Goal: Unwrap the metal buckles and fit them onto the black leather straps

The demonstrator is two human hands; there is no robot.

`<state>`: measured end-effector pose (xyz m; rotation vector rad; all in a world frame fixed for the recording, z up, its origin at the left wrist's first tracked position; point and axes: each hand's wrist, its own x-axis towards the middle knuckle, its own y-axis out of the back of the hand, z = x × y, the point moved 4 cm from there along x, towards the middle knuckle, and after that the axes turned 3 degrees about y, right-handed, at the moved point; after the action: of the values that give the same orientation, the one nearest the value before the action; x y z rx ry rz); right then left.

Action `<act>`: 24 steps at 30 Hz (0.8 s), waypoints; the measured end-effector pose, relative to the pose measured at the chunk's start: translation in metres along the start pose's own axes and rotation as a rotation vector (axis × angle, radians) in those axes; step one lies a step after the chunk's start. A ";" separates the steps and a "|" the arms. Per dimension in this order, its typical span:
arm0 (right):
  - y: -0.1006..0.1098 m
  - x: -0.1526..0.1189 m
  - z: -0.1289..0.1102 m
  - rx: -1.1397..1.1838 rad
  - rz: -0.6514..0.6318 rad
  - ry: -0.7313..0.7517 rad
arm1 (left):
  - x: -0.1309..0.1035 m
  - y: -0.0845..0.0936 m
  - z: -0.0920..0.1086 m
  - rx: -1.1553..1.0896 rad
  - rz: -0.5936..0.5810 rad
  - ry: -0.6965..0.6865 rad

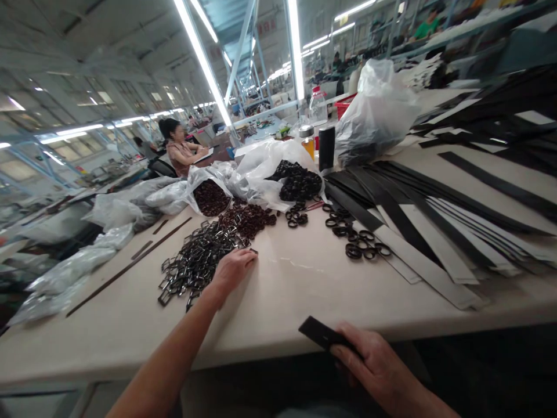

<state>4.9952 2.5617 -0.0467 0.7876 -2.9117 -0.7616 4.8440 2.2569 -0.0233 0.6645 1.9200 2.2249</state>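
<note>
My left hand (235,269) is closed at the right edge of a pile of dark metal buckles (191,258), with a small dark piece at its fingertips, too small to name. Brown loops (246,222) lie heaped just behind it. Over the table's front edge, my right hand (369,354) grips a black strap (322,334), thumb on top, its flat end pointing up and left. The rest of that strap is hidden by the hand and the dark below. Black rings (359,247) lie on the table beyond my right hand.
Black and white strips (418,232) fan out on the table (278,302) at the right. Behind the piles stand plastic bags (374,116), a black bottle (326,148) and an amber jar (307,142). A long thin strip (130,264) lies left. A person (180,151) sits beyond.
</note>
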 end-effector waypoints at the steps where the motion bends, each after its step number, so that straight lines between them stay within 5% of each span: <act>1: 0.001 0.000 0.000 0.026 0.009 -0.006 | 0.001 -0.001 -0.002 0.030 -0.021 0.005; 14: 0.008 -0.001 -0.004 0.099 0.058 -0.012 | 0.012 0.005 -0.003 -0.111 0.019 0.273; 19: 0.020 -0.004 -0.011 0.132 0.113 -0.016 | 0.001 0.024 0.002 -0.991 0.153 0.534; 24: 0.025 0.002 -0.019 0.144 0.198 -0.038 | -0.028 0.045 0.053 -1.444 0.023 0.486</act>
<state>4.9847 2.5709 -0.0184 0.4873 -3.0451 -0.5611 4.8992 2.2860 0.0186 -0.1176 -0.0308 3.0539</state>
